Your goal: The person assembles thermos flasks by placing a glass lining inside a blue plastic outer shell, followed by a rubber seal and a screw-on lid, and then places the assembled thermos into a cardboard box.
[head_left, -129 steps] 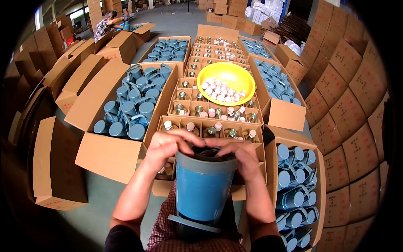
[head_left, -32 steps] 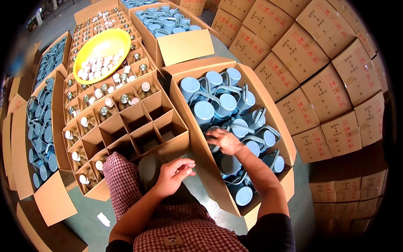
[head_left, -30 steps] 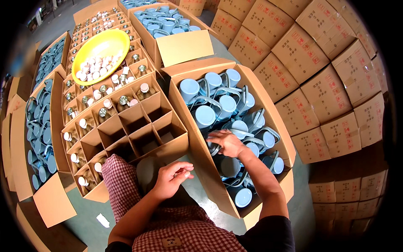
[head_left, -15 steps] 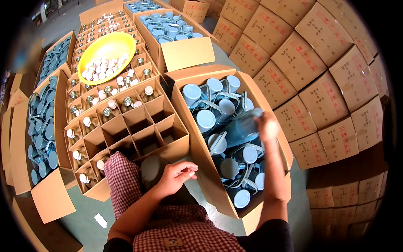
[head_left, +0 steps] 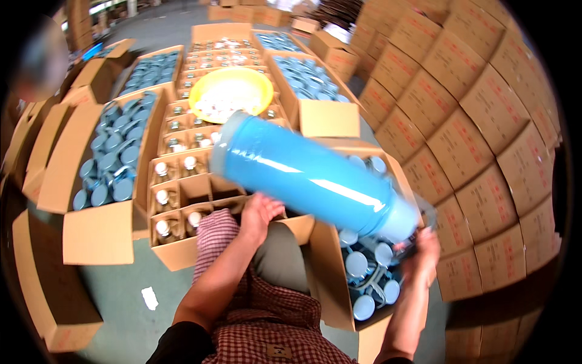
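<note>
A large blue thermos flask point(head_left: 309, 176) lies tilted in the air across the middle, its pale base end up to the left and its light-blue cup end down to the right. Around its handle at the cup end, my right hand point(head_left: 422, 258) is closed; motion blurs the fingers. Just below the flask's lower side is my left hand point(head_left: 262, 212), fingers apart and holding nothing; whether it touches the flask I cannot tell. Beneath the cup end stands a carton point(head_left: 327, 273) of similar blue flasks. At left, a divided carton point(head_left: 176, 258) holds glass bottles with white caps.
A yellow basin point(head_left: 267, 91) of small white caps rests on the divided cartons. More cartons of blue flasks point(head_left: 112, 151) stand left and ahead. Stacked closed boxes point(head_left: 479, 176) rise along the right. A white scrap point(head_left: 149, 298) lies on the green floor.
My right hand has lifted the blue flask out of the right carton and swung it across in front of me. My left hand has moved up towards it. The view has shifted.
</note>
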A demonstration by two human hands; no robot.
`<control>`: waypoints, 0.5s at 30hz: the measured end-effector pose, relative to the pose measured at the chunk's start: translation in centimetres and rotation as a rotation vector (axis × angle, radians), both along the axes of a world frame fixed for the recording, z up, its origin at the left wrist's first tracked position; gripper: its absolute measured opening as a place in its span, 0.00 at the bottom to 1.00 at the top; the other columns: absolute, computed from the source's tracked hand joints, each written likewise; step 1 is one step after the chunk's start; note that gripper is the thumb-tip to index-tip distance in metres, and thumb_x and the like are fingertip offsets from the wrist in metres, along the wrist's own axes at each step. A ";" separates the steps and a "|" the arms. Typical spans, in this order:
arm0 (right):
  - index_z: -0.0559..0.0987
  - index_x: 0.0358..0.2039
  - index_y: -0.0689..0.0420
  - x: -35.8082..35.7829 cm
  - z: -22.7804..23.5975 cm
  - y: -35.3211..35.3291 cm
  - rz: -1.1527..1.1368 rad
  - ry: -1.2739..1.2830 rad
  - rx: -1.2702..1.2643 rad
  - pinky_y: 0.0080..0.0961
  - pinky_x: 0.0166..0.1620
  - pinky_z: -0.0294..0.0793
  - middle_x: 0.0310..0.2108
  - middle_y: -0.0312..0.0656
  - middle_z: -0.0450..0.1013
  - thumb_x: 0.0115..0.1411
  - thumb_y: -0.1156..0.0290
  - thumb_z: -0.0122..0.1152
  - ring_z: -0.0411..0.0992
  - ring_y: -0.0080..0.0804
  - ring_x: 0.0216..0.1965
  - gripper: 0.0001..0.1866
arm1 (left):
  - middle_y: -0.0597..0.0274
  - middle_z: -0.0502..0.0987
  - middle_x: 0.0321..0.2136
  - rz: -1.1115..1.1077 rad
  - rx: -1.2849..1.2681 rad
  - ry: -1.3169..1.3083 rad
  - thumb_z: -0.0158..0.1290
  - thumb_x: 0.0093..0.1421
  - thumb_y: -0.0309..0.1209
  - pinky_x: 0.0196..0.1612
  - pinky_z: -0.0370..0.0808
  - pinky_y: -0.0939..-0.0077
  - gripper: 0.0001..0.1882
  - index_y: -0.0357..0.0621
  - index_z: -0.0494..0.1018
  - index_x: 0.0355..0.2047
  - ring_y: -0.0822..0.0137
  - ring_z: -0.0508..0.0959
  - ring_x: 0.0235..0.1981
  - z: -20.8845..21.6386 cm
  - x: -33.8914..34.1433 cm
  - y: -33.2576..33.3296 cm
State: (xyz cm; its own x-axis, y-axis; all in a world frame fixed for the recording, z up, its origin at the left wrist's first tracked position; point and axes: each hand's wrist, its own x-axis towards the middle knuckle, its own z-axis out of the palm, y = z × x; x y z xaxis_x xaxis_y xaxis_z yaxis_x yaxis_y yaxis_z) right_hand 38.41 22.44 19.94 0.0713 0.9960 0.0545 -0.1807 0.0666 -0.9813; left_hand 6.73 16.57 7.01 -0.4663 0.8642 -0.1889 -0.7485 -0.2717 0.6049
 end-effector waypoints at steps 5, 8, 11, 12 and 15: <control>0.67 0.36 0.61 -7.7 -12.9 -9.4 0.621 0.181 -0.685 0.53 0.36 0.78 0.36 0.52 0.68 0.63 0.61 0.47 0.72 0.52 0.36 0.14 | 0.55 0.72 0.40 0.337 0.143 -0.004 0.39 0.65 0.39 0.42 0.74 0.71 0.19 0.37 0.66 0.46 0.63 0.75 0.37 -1.4 -11.0 -6.2; 0.70 0.41 0.61 -10.0 -11.4 -13.7 0.927 0.128 -0.959 0.46 0.41 0.74 0.45 0.55 0.69 0.59 0.58 0.55 0.72 0.52 0.40 0.19 | 0.54 0.73 0.39 0.379 0.034 0.026 0.39 0.65 0.38 0.40 0.75 0.72 0.18 0.37 0.66 0.46 0.64 0.75 0.37 -5.3 -15.2 -9.6; 0.75 0.37 0.62 -9.1 -10.6 -11.3 1.345 -0.557 -0.659 0.37 0.42 0.73 0.40 0.49 0.74 0.59 0.59 0.56 0.74 0.41 0.40 0.17 | 0.53 0.73 0.38 0.304 -0.033 0.020 0.40 0.64 0.37 0.38 0.76 0.73 0.17 0.36 0.67 0.45 0.65 0.76 0.36 -9.2 -14.9 -11.2; 0.76 0.36 0.62 -9.1 -10.1 -9.8 1.475 -0.867 -0.456 0.35 0.43 0.73 0.38 0.48 0.75 0.60 0.60 0.55 0.74 0.37 0.40 0.16 | 0.53 0.73 0.38 0.245 -0.042 0.024 0.41 0.64 0.37 0.37 0.76 0.73 0.17 0.36 0.67 0.45 0.65 0.76 0.36 -10.3 -14.2 -11.3; 0.78 0.34 0.59 -12.5 -3.6 -6.5 1.159 -0.468 -0.190 0.13 0.26 0.67 0.27 0.36 0.76 0.60 0.68 0.54 0.73 0.19 0.28 0.09 | 0.52 0.74 0.37 0.014 0.029 0.009 0.42 0.64 0.36 0.34 0.77 0.74 0.16 0.36 0.68 0.44 0.66 0.76 0.36 -12.5 -11.2 -10.3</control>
